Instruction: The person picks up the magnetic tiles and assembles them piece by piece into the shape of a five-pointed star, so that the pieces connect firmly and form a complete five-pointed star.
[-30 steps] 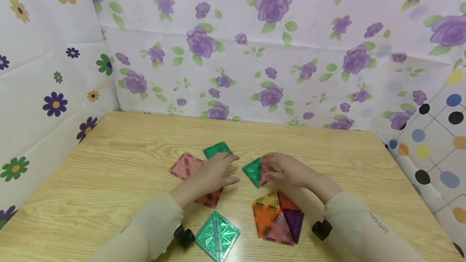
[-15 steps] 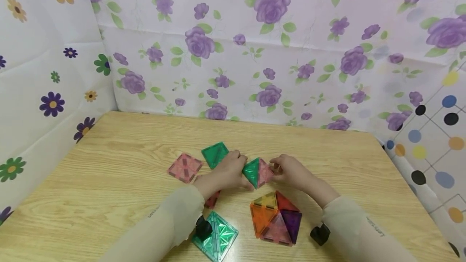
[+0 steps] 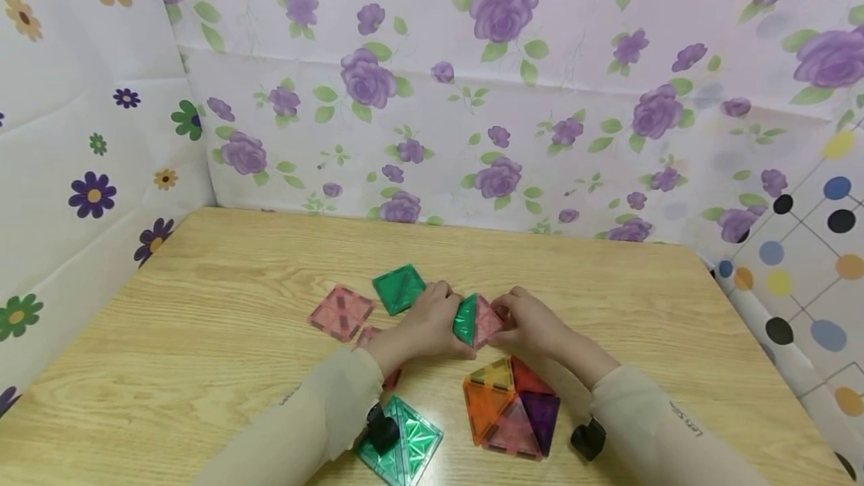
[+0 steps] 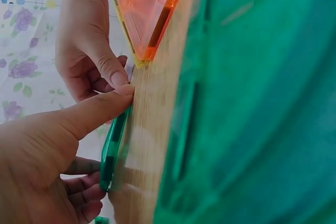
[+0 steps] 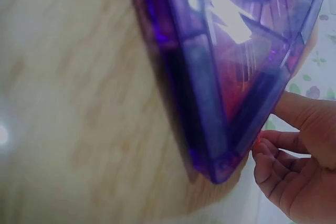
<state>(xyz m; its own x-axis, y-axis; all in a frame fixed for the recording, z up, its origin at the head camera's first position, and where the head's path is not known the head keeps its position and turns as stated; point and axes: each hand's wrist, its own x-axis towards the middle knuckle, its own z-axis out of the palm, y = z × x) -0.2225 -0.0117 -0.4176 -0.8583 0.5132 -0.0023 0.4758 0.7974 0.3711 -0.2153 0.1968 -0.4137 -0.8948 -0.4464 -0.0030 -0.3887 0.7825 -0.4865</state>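
Note:
In the head view, a green triangular magnetic tile (image 3: 466,320) and a pink triangular magnetic tile (image 3: 486,322) stand edge to edge in mid-table. My left hand (image 3: 427,322) holds the green one from the left, thumb on the near side. From the right, my right hand (image 3: 536,327) pinches the pink tile's outer edge. The left wrist view shows the green tile (image 4: 114,148) edge-on between my left thumb and fingers. Most of the pink tile is hidden in both wrist views.
Nearer me lies a cluster of orange, yellow, red, purple and pink triangles (image 3: 513,409). Paired green tiles (image 3: 420,439) lie partly under the left wrist. Behind the left hand are a green square (image 3: 398,287) and pink tiles (image 3: 342,312). Floral cloth (image 3: 432,133) borders the table.
My left hand moved right from above the pink tiles and took hold of the green triangle. My right fingers shifted to the pink triangle's outer edge. The pair now looks narrower, the green side turned.

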